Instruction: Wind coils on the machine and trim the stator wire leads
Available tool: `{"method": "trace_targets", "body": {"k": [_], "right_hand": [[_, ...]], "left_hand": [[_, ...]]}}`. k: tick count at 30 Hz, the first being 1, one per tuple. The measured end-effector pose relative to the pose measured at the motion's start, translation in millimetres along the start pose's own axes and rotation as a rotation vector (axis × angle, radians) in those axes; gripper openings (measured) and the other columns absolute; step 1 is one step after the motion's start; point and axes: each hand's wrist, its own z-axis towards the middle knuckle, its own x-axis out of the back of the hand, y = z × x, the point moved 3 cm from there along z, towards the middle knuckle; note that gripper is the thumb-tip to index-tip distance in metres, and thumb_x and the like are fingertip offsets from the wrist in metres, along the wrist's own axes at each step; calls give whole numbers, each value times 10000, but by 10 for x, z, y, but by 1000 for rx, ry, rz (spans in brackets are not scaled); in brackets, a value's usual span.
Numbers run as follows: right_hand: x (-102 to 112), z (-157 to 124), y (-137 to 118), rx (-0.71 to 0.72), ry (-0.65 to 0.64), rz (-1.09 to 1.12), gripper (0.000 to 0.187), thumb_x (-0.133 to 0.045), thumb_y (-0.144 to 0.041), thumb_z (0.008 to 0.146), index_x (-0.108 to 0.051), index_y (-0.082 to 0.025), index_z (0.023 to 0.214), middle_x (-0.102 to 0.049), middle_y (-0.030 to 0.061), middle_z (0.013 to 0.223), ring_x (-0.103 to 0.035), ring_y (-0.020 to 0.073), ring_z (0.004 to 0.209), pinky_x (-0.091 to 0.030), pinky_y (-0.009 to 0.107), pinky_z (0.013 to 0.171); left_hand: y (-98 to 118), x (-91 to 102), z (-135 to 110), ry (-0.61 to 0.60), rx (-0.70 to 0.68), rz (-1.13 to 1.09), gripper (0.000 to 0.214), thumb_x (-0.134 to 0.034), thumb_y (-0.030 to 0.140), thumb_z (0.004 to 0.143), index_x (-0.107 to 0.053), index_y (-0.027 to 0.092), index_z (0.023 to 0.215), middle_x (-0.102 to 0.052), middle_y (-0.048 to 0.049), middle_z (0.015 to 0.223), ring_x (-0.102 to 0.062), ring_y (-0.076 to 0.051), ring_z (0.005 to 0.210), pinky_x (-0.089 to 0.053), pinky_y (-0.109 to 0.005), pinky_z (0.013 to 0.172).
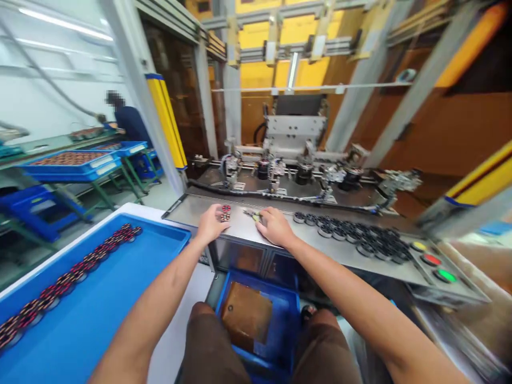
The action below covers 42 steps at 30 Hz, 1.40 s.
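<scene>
My left hand (pixel 212 223) is at the steel bench's left part, fingers curled around small wound motor stators (pixel 225 217) with red and copper coils; about two show beside the fingertips. My right hand (pixel 276 226) rests on the bench to the right, its fingers closed on the handles of small pliers (pixel 252 214) with yellow-green grips. The plier jaws point left toward the stators, apart from them. Right of this hand, many black round motor parts (pixel 352 232) stand in rows on the bench.
A blue tray (pixel 132 288) at left holds a long row of stators. Behind the bench (pixel 240 229) is a machine with several clamping stations (pixel 276 173). Yellow, red and green buttons (pixel 432 260) sit at right. A blue bin (pixel 286 320) is below. A person (pixel 130 120) works far left.
</scene>
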Motion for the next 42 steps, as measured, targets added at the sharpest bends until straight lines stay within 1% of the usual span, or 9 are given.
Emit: {"method": "trace_targets", "body": {"k": [5, 9, 14, 18, 23, 29, 32, 36, 42], "right_hand": [[44, 25, 0, 78, 37, 98, 276, -618, -341, 935, -673, -118, 1087, -669, 138, 1123, -619, 274, 1088, -470, 494, 992], [291, -116, -188, 151, 138, 257, 365, -594, -375, 900, -687, -99, 1120, -622, 235, 1259, -547, 377, 1227, -403, 585, 1056], [710, -1101, -711, 216, 128, 538, 329, -563, -444, 951, -654, -200, 1152, -687, 121, 1127, -653, 238, 1002, -534, 394, 905], [884, -1885, -1106, 39, 25, 1178, 278, -681, -475, 885, -667, -198, 875, -618, 37, 790, -573, 171, 705, -485, 310, 654], [944, -2217, -1211, -220, -77, 1392, 330, -754, -460, 817, -599, -186, 719, -543, -3, 707, -470, 116, 614, -384, 252, 560], [973, -2286, -1082, -344, -251, 1571, 325, -731, -408, 857, -588, -165, 696, -508, -28, 665, -418, 69, 538, -327, 221, 510], [929, -2287, -912, -297, -506, 1819, 331, -745, -405, 840, -590, -162, 678, -493, -46, 624, -375, 41, 445, -293, 201, 439], [796, -2349, -682, -104, -791, 1805, 275, -838, -359, 728, -676, -154, 640, -607, 19, 632, -508, 98, 543, -385, 213, 466], [461, -2591, -988, -435, -612, 1939, 387, -892, -433, 665, -678, -146, 813, -698, 16, 700, -596, 82, 529, -469, 187, 485]], "left_hand": [[171, 100, -216, 176, -43, -154, 324, -584, 360, 970, -612, 169, 1231, -648, -97, 1221, -668, -218, 1025, -580, -429, 865], [428, 362, -895, 326, -146, -283, 340, -571, 346, 978, -584, 172, 1270, -673, -90, 1162, -696, -198, 962, -599, -389, 826], [788, 379, -2168, 408, -270, -408, 704, -751, 126, 822, -396, 274, 1411, -724, -98, 1190, -691, -212, 1129, -579, -366, 955], [1001, 266, -2805, 358, -483, -529, 932, -786, -59, 689, -394, 292, 1459, -761, -68, 1151, -735, -190, 1011, -618, -329, 888], [1179, 109, -2864, 240, -545, -564, 1000, -764, -137, 642, -412, 266, 1487, -745, -82, 1197, -730, -193, 1015, -633, -314, 856], [1307, 14, -2810, 168, -491, -621, 975, -796, -90, 655, -424, 275, 1479, -748, -59, 1117, -725, -168, 978, -623, -273, 841], [1305, 7, -2806, 96, -360, -708, 927, -814, -41, 677, -433, 287, 1457, -746, -49, 1091, -724, -155, 948, -619, -249, 814], [1298, 45, -2762, 85, -331, -756, 890, -805, -25, 705, -433, 285, 1451, -734, -45, 1098, -708, -148, 969, -609, -252, 834], [1255, 34, -2704, 211, -573, -479, 1022, -832, -86, 607, -431, 262, 1480, -715, -39, 1056, -671, -173, 937, -598, -319, 818]]}}
